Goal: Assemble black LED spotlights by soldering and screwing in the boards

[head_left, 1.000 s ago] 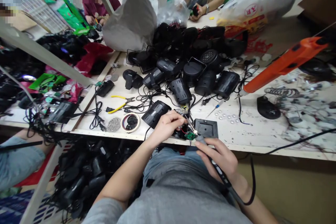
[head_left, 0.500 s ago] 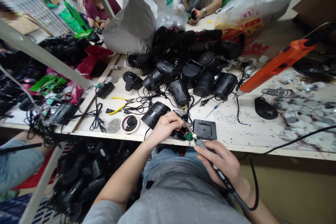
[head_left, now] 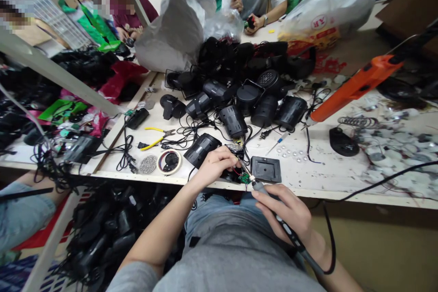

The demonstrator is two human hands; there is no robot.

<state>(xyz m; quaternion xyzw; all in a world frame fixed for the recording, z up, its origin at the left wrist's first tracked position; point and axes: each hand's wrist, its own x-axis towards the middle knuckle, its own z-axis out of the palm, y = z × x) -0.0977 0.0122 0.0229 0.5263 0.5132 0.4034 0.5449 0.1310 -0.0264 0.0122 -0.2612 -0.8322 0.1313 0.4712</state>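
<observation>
My right hand is closed around a soldering iron. Its metal tip points up and left at a small green circuit board at the table's front edge. My left hand pinches something thin, hidden by the fingers, just above that board, beside red wires. A black lamp housing lies right behind my left hand. A black square frame rests to the right of the board.
A heap of black lamp housings and cables fills the table's middle. Yellow-handled pliers, a tape roll, an orange tool, plastic bags. Two people sit across the table. More black housings lie under the table at left.
The camera view has tipped slightly, so the table sits a little higher in frame. Both hands stay at the circuit board with barely any movement.
</observation>
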